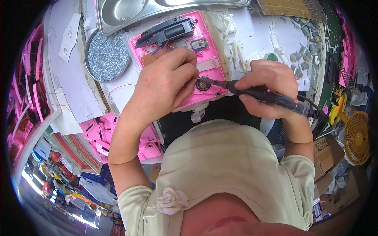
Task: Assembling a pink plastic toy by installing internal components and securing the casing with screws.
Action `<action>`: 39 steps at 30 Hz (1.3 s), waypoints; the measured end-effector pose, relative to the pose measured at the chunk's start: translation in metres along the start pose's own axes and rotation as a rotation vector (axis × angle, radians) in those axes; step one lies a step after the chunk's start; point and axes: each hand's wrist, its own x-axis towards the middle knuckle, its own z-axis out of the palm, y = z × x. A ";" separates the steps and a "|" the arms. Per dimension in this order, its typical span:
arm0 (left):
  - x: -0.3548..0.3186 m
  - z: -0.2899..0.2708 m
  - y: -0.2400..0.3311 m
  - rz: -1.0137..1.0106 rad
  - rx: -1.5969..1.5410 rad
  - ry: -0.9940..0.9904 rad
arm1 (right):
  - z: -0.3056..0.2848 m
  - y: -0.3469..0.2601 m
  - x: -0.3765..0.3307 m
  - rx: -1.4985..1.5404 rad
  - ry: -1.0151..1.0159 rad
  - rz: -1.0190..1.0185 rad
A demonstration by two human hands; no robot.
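Observation:
My right hand (pixel 271 87) grips a soldering iron (pixel 262 94) with a black handle and a small red light. Its metal tip reaches left to a round black speaker (pixel 202 84) in the lower part of a pink plastic shell (pixel 211 47). Close by the speaker's left side, my left hand (pixel 167 80) is closed, its fingertips pinched low; what they hold is hidden. In the shell's upper part lies a long black plastic assembly (pixel 167 32). Below it sit a small metal motor (pixel 199 44) and a brown board (pixel 151 58), partly covered by my left hand, with thin coloured wires.
Left of the shell stands a round tin (pixel 87 59) full of small screws. A metal tray (pixel 105 24) lies at the back. White plastic parts (pixel 236 51) and small motors (pixel 304 53) are scattered at right. More pink shells (pixel 147 143) lie below left; a yellow fan (pixel 357 137) is far right.

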 end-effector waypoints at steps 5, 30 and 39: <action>0.000 0.000 0.000 0.003 0.010 -0.002 | -0.011 -0.005 -0.002 -0.001 0.023 0.077; -0.004 0.011 0.006 0.018 0.158 0.066 | -0.013 -0.008 -0.012 0.003 0.027 0.064; -0.002 0.012 0.009 0.029 0.187 0.047 | -0.007 -0.007 -0.005 -0.023 0.051 0.038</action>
